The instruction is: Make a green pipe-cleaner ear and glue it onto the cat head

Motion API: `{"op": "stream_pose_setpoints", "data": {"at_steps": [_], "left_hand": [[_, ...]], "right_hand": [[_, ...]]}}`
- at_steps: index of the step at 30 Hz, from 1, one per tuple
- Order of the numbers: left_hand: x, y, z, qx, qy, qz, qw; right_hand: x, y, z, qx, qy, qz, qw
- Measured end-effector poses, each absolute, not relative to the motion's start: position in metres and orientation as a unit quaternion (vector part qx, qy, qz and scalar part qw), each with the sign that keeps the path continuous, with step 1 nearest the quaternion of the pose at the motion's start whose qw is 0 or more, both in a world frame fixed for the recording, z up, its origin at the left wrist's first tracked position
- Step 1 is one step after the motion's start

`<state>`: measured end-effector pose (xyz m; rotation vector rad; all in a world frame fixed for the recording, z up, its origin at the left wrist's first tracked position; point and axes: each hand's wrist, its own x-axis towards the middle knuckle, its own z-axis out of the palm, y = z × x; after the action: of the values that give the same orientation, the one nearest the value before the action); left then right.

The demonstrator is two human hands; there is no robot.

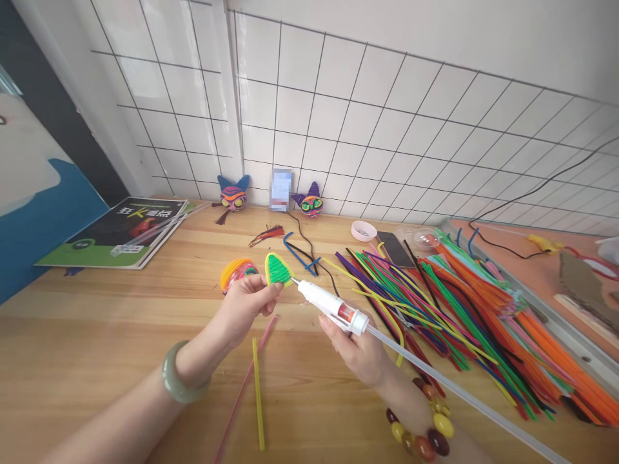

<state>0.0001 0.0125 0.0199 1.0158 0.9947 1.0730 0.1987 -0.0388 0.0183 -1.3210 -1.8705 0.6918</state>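
Note:
My left hand (249, 303) pinches a green triangular piece with a yellow border (277, 269) by its lower edge. Wrapped round a white glue gun (324, 303), my right hand (358, 348) holds it with the nozzle at the right edge of the green piece; whether they touch is too small to tell. A long clear glue stick (454, 386) runs out of the gun's back to the lower right. Partly hidden behind my left hand is a round, colourful wrapped piece (236, 272) on the wooden table (145, 335).
Pipe cleaners (483, 322) lie heaped at the right, near a phone (395, 250) and a pink bowl (363, 231). Two cat-like faces (233, 194) and a lit screen (281, 191) lean at the wall. A book (120, 229) lies left. Yellow pipe cleaners (258, 393) lie in front.

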Motion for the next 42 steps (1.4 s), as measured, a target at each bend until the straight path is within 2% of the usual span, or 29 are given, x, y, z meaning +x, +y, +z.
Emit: {"op": "stream_pose_setpoints", "data": {"at_steps": [15,42], "left_hand": [[-0.0005,0.0139,0.0165,0.462,0.431,0.468,0.618],[-0.0008,0.0142,0.0166,0.465,0.418,0.47,0.623]], "right_hand": [[0.199,-0.0392,0.0189,-0.514,-0.729,0.259,0.371],[0.201,-0.0408,0.0142,-0.522,-0.713,0.312,0.35]]}}
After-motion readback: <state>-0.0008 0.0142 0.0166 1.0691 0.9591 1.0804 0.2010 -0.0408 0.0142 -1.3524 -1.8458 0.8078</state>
